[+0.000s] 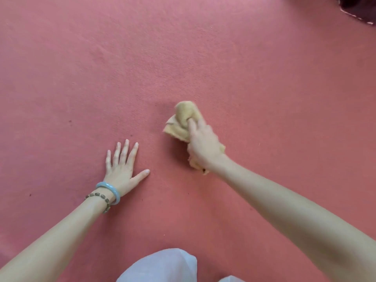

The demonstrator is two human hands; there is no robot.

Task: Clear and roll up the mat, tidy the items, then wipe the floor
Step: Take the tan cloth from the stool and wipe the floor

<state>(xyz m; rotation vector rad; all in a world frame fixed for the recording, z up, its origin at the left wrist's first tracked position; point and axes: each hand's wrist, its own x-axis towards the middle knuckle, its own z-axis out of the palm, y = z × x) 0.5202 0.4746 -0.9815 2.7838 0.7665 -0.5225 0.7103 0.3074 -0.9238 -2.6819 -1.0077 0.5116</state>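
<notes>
A bunched yellow cloth (pixel 184 121) is gripped by the right hand (pixel 203 145), pointing forward over red floor (pixel 81 68); left hand (pixel 122 167) is splayed flat alongside.

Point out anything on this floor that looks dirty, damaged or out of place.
Small dark specks dot the red floor, for instance left of the left hand and near the lower left edge; they look like crumbs or dirt. The right hand presses a bunched yellow cloth down nearby. Nothing looks damaged or spilled.

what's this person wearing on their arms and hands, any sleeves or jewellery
Both forearms are bare, with no sleeves or gloves in view. The left hand has two bracelets at its wrist: a smooth pale blue-green bangle and a strand of small brownish beads. The right hand wears nothing visible.
</notes>
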